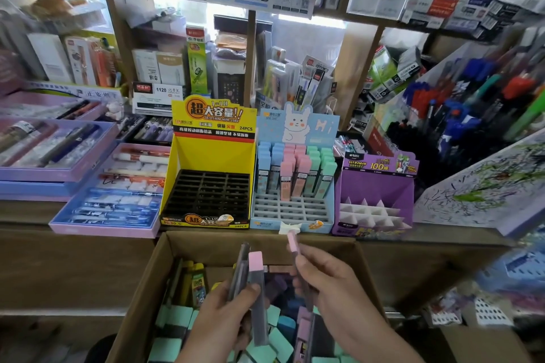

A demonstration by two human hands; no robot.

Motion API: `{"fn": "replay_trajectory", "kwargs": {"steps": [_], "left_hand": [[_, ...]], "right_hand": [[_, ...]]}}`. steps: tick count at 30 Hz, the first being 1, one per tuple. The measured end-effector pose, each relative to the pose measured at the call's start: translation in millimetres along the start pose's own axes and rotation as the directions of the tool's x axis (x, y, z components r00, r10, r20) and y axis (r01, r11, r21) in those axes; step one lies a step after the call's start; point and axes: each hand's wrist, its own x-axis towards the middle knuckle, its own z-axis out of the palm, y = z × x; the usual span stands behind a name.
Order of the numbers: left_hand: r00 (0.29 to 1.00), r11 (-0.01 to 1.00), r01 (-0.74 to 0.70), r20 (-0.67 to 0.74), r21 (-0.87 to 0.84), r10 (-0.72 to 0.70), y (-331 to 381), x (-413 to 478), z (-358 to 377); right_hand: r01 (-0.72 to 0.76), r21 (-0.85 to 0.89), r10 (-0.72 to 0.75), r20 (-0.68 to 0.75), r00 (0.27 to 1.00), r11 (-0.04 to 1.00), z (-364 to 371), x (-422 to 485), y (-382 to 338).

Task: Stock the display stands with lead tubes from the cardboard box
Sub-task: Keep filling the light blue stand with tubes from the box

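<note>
**Task status**

1. The blue display stand [292,212], at centre frame, is partly stocked. Its rear rows hold upright lead tubes [290,174] with blue, pink and green caps. The front rows of its grid are empty.
2. The yellow display stand [180,162], left of centre, holds nothing. All cells of its black grid are vacant.
3. The purple display stand [377,186], right of centre, shows only its white dividers. No tubes are visible in it.
4. The cardboard box [138,303], at the bottom centre of the frame, contains many loose tubes [174,315], mostly green-capped, with some blue, purple and yellow.

Judgement: the task is at an early-to-middle stage. One stand is about half filled, and two have not been started.

**Hand pose**

1. The left hand [227,321], at lower centre above the box, grips a small bundle of tubes upright. One pink-capped tube [256,283] stands out at the front of the bundle. The thumb presses across it.
2. The right hand [333,289], at lower right of centre, pinches a single tube [293,242] in its fingertips. The pink cap points up and forward, just below the front edge of the blue display stand. The tube is not yet in a cell.
</note>
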Motion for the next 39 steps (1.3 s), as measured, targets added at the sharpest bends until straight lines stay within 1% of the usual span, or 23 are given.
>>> {"fn": "replay_trajectory", "kwargs": {"steps": [2, 4, 8, 11, 14, 17, 20, 24, 27, 33, 39], "left_hand": [[1.000, 1.000, -0.002, 0.002, 0.001, 0.002, 1, -1, 1], [1.000, 1.000, -0.003, 0.006, -0.008, 0.004, 2, -2, 1], [1.000, 0.999, 0.012, 0.005, -0.031, -0.012, 4, -5, 1], [1.000, 0.998, 0.026, -0.004, -0.050, -0.026, 8, -8, 3], [0.999, 0.995, 0.032, 0.007, -0.090, -0.032, 10, -11, 4], [0.999, 0.995, 0.038, 0.014, -0.094, -0.037, 13, -14, 5], [0.999, 0.996, 0.042, -0.005, -0.077, -0.043, 17, -17, 5], [0.999, 0.996, 0.038, -0.012, -0.082, -0.039, 16, -13, 4], [0.998, 0.995, 0.059, -0.018, -0.084, -0.061, 14, -11, 4], [0.996, 0.994, 0.069, -0.053, -0.079, -0.073, 13, -10, 3], [0.997, 0.995, 0.056, -0.039, -0.081, -0.059, 11, -10, 2]], "right_hand": [[0.038, -0.056, -0.038, 0.008, 0.999, 0.998, -1, 1, -5], [0.078, -0.115, -0.081, -0.015, 0.997, 0.990, -2, 2, -13], [0.140, -0.160, -0.152, -0.065, 0.986, 0.977, -8, 10, -26], [0.216, -0.251, -0.244, -0.086, 0.966, 0.944, -13, 17, -38], [0.345, -0.363, -0.392, -0.063, 0.918, 0.866, -15, 23, -56], [0.486, -0.457, -0.560, -0.030, 0.828, 0.744, -17, 32, -76], [0.545, -0.534, -0.642, 0.006, 0.767, 0.646, -18, 43, -93], [0.569, -0.562, -0.678, 0.021, 0.735, 0.600, -13, 57, -108], [0.569, -0.616, -0.699, 0.040, 0.714, 0.545, -9, 66, -112], [0.503, -0.694, -0.657, 0.057, 0.751, 0.515, -8, 79, -108], [0.451, -0.788, -0.631, 0.104, 0.769, 0.419, -5, 85, -110]]}}
